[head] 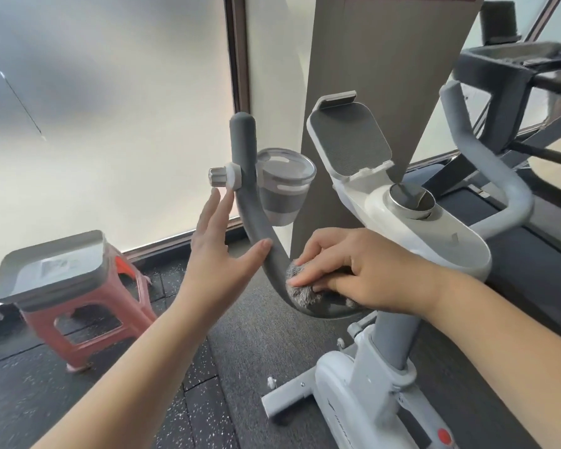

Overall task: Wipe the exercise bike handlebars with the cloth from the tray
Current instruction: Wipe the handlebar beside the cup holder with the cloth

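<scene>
A fluffy grey cloth [302, 281] is bunched against the lowest bend of the dark grey foam-covered left handlebar [256, 228] of a white exercise bike [412, 231]. The right hand [353, 270] lies on top of the cloth, fingers curled over it and pressing it onto the bar, with tufts of the cloth showing beneath the fingertips. The left hand [221, 241] is spread open, fingers straight and pointing upward, just beside the rising part of the same handlebar; its thumb tip touches the bar, while the fingers are clear of it. Higher on that bar a white clamp with a small knob [222, 180] sticks out to the left, and a translucent grey cup holder [284, 186] hangs on the other side. Beyond it, a white tablet cradle with a grey ribbed pad [348, 137] tilts back above the bike's white console, which carries a round silver dial [408, 196]. The lighter grey right handlebar [486, 176] curves up at the far right. To the left, a grey rectangular tray [51, 267] sits on a pink plastic stool [85, 322], well apart from the bike. The floor [143, 367] is dark speckled rubber, and frosted glass panels stand behind.
</scene>
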